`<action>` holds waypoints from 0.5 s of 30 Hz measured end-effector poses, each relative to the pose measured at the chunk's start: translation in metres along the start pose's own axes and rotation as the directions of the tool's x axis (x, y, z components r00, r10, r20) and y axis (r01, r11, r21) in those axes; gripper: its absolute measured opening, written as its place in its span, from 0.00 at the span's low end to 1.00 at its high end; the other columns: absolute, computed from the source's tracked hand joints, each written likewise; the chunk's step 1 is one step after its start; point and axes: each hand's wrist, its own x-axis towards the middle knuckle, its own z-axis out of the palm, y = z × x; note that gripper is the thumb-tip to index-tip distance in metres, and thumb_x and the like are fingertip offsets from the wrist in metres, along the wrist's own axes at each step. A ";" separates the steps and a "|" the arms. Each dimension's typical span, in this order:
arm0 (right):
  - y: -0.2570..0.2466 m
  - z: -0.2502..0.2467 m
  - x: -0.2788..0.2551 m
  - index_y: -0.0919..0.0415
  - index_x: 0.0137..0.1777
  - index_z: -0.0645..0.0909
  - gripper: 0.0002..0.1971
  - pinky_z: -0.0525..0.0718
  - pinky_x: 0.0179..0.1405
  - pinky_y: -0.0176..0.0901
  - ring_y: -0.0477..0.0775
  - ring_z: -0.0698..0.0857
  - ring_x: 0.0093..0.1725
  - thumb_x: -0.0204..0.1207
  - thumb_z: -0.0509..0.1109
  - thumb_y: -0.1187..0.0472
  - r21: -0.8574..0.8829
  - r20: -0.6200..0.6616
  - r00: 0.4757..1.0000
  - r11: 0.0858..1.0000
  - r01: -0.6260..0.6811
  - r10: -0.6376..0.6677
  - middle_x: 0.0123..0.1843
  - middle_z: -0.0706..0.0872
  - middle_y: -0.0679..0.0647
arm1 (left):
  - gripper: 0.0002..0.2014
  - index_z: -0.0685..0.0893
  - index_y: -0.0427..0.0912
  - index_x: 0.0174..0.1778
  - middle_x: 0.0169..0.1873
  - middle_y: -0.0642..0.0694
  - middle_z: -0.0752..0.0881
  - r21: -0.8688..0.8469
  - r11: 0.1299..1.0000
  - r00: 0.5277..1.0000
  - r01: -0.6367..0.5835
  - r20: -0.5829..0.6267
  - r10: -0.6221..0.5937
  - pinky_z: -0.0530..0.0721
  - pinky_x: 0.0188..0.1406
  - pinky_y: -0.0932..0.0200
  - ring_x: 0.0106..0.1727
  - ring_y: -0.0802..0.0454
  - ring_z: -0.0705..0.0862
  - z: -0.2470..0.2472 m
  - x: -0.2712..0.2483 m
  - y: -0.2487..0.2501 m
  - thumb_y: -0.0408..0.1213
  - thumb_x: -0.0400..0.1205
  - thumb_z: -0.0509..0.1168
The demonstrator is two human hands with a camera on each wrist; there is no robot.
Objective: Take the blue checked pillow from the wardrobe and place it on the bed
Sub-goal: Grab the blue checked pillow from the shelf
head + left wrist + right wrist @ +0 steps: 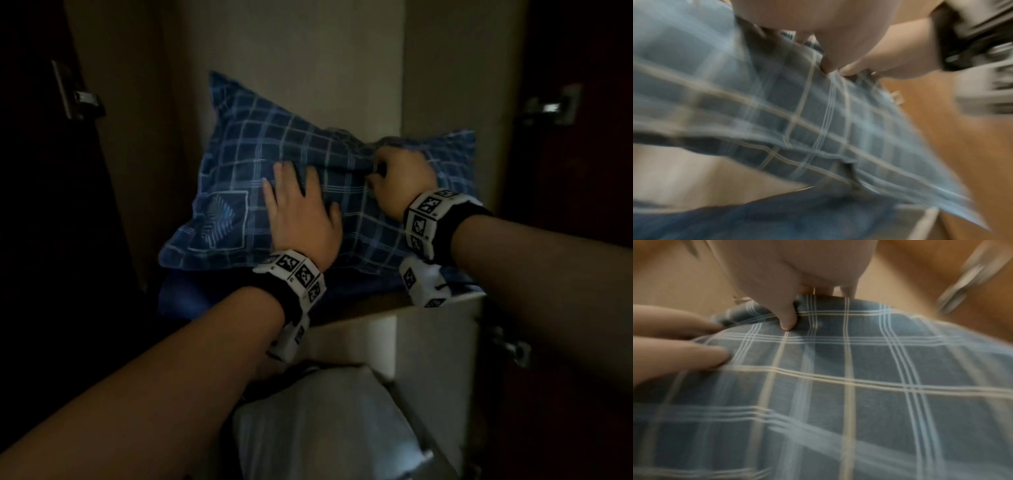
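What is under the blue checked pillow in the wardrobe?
A plain blue fabric item shows beneath the blue checked pillow, sticking out at its front edge on the shelf. How far back it extends is covered by the pillow.

Left wrist view is heavily motion-smeared: blue checked fabric pillow point(818, 123) reads as streaks toward its left edge, and the dark strap and white block at top right are unidentifiable smears. Right wrist view is blurred at the edges, with a pale streaked object at top right that I can't identify. In the head view, the right hand's point(400, 178) fingertips are buried in a bunched fold of pillow fabric. The plain dark-blue cushion point(191, 294) under the pillow is mostly covered, its extent unclear. The dark brown wardrobe doors point(41, 205) on both sides are lost in shadow. The pale grey bundle point(325, 421) below the shelf is cut off by the bottom edge, too dim to identify.
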 end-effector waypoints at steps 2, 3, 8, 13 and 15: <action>-0.010 -0.035 -0.039 0.62 0.52 0.83 0.08 0.76 0.40 0.45 0.65 0.86 0.52 0.81 0.69 0.57 -0.037 0.006 0.998 0.997 -0.067 0.068 0.52 0.88 0.62 | 0.32 0.65 0.40 0.82 0.84 0.31 0.59 -0.052 0.996 0.997 -0.069 -0.023 0.068 0.45 0.85 0.36 0.86 0.35 0.52 -0.028 -0.014 0.018 0.50 0.82 0.59; -0.012 -0.053 -0.059 0.60 0.52 0.83 0.08 0.79 0.41 0.46 0.65 0.86 0.52 0.81 0.69 0.56 -0.054 0.010 0.993 0.992 -0.114 0.114 0.51 0.88 0.61 | 0.32 0.65 0.41 0.82 0.84 0.31 0.59 -0.082 0.991 0.994 -0.106 -0.027 0.104 0.45 0.85 0.35 0.86 0.35 0.53 -0.042 -0.022 0.030 0.49 0.83 0.59; 0.004 -0.129 -0.177 0.55 0.50 0.83 0.06 0.86 0.50 0.46 0.59 0.87 0.51 0.80 0.71 0.53 -0.092 0.136 0.896 0.906 -0.414 0.424 0.48 0.85 0.55 | 0.30 0.65 0.46 0.82 0.85 0.35 0.58 -0.246 0.943 0.924 -0.223 0.256 0.285 0.44 0.83 0.29 0.87 0.36 0.50 -0.092 -0.088 0.106 0.43 0.81 0.61; 0.034 -0.200 -0.334 0.51 0.40 0.78 0.08 0.83 0.47 0.44 0.60 0.87 0.50 0.77 0.74 0.56 -0.138 0.196 0.744 0.769 -0.624 0.639 0.47 0.86 0.55 | 0.26 0.74 0.52 0.77 0.85 0.38 0.58 -0.424 0.794 0.583 -0.436 0.539 0.608 0.42 0.83 0.31 0.87 0.38 0.48 -0.116 -0.190 0.195 0.42 0.80 0.62; 0.041 -0.229 -0.402 0.51 0.39 0.77 0.08 0.80 0.44 0.43 0.61 0.86 0.48 0.76 0.74 0.57 -0.189 0.189 0.679 0.705 -0.684 0.710 0.45 0.85 0.55 | 0.20 0.83 0.50 0.68 0.81 0.39 0.68 -0.509 0.685 0.444 -0.521 0.525 0.727 0.46 0.84 0.34 0.85 0.38 0.54 -0.131 -0.237 0.236 0.40 0.79 0.63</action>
